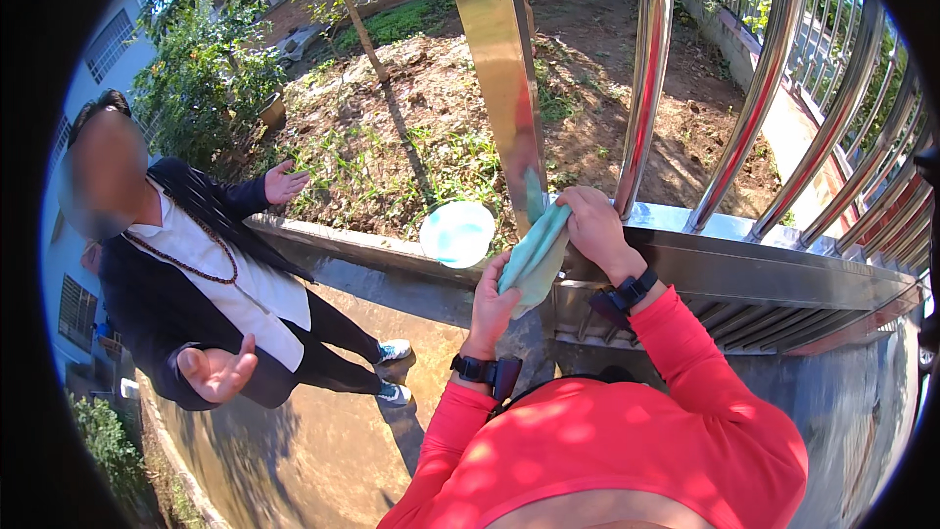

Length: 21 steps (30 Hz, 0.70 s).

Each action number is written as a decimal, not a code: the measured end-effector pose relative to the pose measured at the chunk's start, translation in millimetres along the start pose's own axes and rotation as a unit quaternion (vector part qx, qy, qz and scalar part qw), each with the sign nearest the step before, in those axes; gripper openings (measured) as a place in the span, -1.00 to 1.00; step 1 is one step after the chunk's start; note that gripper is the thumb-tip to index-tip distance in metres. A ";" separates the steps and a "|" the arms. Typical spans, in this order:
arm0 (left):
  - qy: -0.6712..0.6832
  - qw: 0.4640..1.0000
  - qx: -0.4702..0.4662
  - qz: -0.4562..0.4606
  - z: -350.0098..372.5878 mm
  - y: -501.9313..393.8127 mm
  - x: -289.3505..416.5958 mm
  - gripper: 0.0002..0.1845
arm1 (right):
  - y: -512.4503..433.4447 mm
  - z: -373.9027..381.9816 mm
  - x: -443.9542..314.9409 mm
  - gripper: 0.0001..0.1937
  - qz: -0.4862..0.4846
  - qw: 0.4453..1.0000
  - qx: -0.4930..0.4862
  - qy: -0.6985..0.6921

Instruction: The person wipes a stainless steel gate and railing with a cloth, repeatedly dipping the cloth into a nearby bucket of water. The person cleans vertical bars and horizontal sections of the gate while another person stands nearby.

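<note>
A light green cloth (540, 257) is stretched between my two hands, bunched in long folds. My left hand (490, 308) grips its lower end, and my right hand (593, 226) pinches its upper end. Just behind the cloth rises a flat, shiny metal post (499, 66), which reflects the cloth and my red sleeve. To the right of my right hand, upright polished metal bars (650, 73) stand on a wide metal rail (734, 268). A pale round basin (458, 234) lies left of the cloth, by the garden's edge.
On the left a person (213, 257) in a dark jacket faces me with both palms spread. A low concrete curb (345, 239) borders a soil bed with a small tree (363, 37). Slatted metal panelling (756, 323) runs below the rail, above wet-looking paving (323, 448).
</note>
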<state>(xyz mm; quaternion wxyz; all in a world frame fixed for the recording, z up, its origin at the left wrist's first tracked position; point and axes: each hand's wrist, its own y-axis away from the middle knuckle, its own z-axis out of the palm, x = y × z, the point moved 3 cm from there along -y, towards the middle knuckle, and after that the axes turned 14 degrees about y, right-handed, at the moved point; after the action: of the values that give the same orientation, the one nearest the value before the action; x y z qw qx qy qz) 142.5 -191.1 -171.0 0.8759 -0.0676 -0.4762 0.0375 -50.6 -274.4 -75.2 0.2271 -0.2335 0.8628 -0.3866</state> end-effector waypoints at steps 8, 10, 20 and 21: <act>-0.013 1.000 0.006 -0.008 1.1 6.7 -0.8 -0.33 | 2.6 3.1 3.2 -0.78 0.006 0.999 -0.036 0.011; -0.004 1.000 0.002 -0.012 2.9 9.2 0.4 -0.33 | 2.4 2.3 2.4 -0.78 0.004 0.999 -0.036 0.006; 0.005 1.000 0.017 -0.005 9.0 15.6 4.3 -0.42 | 0.0 -2.4 -2.3 -0.81 -0.016 1.000 0.016 0.005; 0.001 1.000 0.016 -0.004 8.7 15.9 4.5 -0.42 | 0.1 -2.2 -2.3 -0.82 -0.019 1.000 0.018 0.003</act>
<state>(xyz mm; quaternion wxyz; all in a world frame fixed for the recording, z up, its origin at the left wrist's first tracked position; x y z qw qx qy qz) 137.6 -174.2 -165.1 0.8774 -0.0519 -0.4750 0.0416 -50.1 -271.8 -73.5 0.2212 -0.2450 0.8517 -0.4069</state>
